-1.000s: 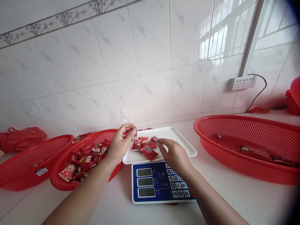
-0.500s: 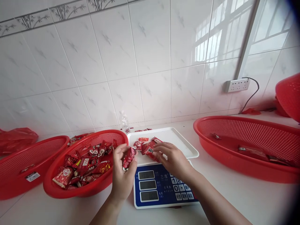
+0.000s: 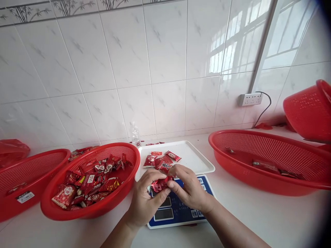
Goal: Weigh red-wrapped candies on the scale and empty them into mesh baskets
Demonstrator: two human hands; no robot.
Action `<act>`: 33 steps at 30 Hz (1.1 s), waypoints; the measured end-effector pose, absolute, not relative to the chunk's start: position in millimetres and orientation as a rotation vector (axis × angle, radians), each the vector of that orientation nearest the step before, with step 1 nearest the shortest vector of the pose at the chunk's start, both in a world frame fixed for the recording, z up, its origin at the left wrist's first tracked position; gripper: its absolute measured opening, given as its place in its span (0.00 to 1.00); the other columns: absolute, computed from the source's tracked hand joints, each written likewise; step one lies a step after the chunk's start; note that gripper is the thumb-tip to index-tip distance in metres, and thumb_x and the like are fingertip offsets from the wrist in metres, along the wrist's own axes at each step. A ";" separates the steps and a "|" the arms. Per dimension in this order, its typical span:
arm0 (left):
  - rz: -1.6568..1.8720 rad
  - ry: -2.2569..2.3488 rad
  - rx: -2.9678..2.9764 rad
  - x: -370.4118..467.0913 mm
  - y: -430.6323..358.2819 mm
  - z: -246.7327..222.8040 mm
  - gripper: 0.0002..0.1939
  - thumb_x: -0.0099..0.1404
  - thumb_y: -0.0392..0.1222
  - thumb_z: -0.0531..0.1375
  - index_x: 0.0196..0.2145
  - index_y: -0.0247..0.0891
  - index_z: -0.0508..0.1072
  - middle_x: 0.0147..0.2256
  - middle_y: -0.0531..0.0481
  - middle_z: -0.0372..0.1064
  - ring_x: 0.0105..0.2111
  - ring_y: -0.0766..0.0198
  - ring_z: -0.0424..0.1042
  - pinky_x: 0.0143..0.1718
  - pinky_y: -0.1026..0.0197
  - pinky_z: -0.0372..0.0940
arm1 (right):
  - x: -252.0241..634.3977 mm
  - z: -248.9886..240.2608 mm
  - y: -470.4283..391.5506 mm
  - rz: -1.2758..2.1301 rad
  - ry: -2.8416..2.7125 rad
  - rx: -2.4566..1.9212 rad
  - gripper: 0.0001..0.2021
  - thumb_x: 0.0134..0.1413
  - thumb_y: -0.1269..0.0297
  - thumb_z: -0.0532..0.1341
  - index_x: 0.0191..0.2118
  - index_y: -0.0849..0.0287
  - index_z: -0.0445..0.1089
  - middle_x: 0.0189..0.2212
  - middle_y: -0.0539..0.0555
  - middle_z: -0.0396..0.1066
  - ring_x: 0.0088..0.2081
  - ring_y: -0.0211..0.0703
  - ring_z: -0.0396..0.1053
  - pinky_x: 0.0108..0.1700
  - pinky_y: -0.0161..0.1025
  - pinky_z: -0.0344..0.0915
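Red baskets (image 3: 245, 179) flank the scale (image 3: 181, 218); both hands (image 3: 146, 196) (image 3: 190, 189), partly blocking it, grip apparently one packet (image 3: 158, 185)

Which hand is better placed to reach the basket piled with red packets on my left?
Probably your left hand: it's nearer that basket, while your right hand is farther off, over the scale. Both touch one red packet, so neither is free.

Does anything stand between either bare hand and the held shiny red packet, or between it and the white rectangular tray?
Nothing visible does: left hand and right hand both touch the packet; only fingers show between it and the tray.
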State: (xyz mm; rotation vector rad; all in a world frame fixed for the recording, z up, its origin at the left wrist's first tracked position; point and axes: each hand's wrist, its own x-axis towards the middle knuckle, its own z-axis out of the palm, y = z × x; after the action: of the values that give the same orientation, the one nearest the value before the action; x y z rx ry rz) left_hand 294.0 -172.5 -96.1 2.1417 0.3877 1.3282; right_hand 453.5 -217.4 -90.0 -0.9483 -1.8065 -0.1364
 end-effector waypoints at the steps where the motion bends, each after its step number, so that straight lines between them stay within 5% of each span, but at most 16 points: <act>1: 1.272 0.408 2.082 294.0 -172.6 -95.8 0.11 0.58 0.37 0.61 0.40 0.42 0.69 0.39 0.48 0.69 0.40 0.60 0.70 0.41 0.60 0.67 | 453.2 -90.1 -217.0 -0.132 -1.806 -0.958 0.13 0.61 0.56 0.50 0.29 0.56 0.61 0.23 0.50 0.65 0.25 0.37 0.62 0.27 0.34 0.60; 10: 0.963 0.428 1.733 295.0 -171.0 -98.7 0.14 0.61 0.47 0.58 0.43 0.40 0.67 0.38 0.47 0.70 0.35 0.60 0.71 0.33 0.61 0.69 | 451.1 -92.2 -216.9 -0.258 -1.691 -1.041 0.17 0.63 0.61 0.46 0.22 0.55 0.55 0.16 0.47 0.60 0.19 0.35 0.57 0.23 0.33 0.54; 17: 1.056 0.456 1.767 291.6 -169.7 -100.0 0.10 0.62 0.47 0.57 0.37 0.39 0.72 0.31 0.49 0.70 0.28 0.64 0.69 0.29 0.64 0.67 | 453.5 -92.7 -216.7 -0.126 -1.737 -1.005 0.18 0.62 0.55 0.46 0.23 0.56 0.57 0.19 0.49 0.61 0.21 0.36 0.58 0.25 0.34 0.57; 25: 1.089 0.499 1.719 293.8 -164.6 -90.2 0.13 0.62 0.48 0.57 0.40 0.37 0.72 0.38 0.46 0.72 0.40 0.58 0.70 0.43 0.57 0.65 | 456.3 -93.2 -213.3 -0.109 -1.775 -1.043 0.18 0.63 0.56 0.46 0.25 0.57 0.60 0.20 0.49 0.63 0.23 0.36 0.60 0.26 0.34 0.58; 33: 1.448 0.699 1.370 289.4 -137.6 -101.2 0.14 0.59 0.52 0.59 0.33 0.37 0.67 0.30 0.52 0.69 0.30 0.65 0.70 0.31 0.63 0.65 | 461.4 -92.3 -211.6 -0.126 -1.716 -1.118 0.14 0.63 0.61 0.47 0.31 0.56 0.65 0.22 0.50 0.66 0.25 0.37 0.63 0.28 0.33 0.59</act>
State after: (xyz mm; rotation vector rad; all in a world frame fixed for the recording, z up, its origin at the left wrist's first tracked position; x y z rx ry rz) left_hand 289.4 -137.6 -101.2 1.3697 0.6988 1.4483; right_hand 461.4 -211.6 -92.3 -1.1184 -1.7157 -0.1258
